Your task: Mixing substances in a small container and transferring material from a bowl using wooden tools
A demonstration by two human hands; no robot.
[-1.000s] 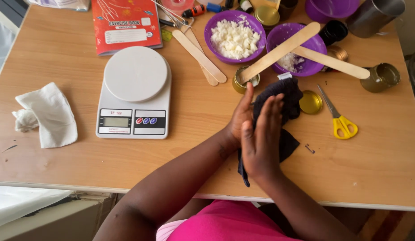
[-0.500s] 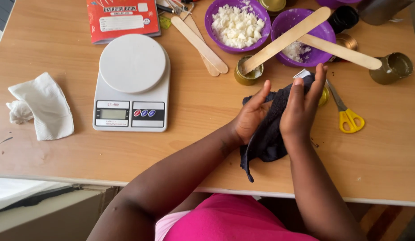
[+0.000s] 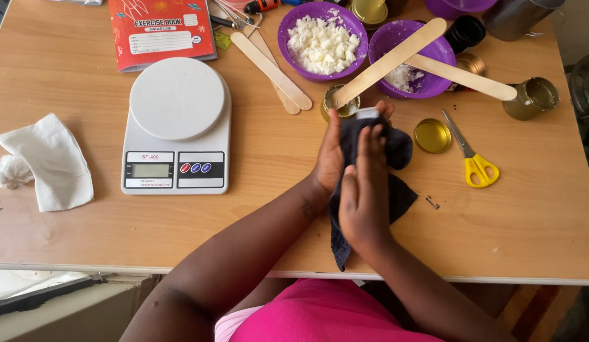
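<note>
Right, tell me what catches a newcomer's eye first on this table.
At the near middle of the wooden table, the left hand and right hand press a dark cloth between them. To their left stands a white kitchen scale. Behind the hands sits a purple bowl of white crumbly bits, and yellow-handled scissors lie to the right.

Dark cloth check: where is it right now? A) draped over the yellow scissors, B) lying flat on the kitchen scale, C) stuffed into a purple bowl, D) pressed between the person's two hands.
D: the dark cloth sits between the left hand and the right hand, with one end hanging down toward the table edge, apart from the scale and the scissors.
</note>
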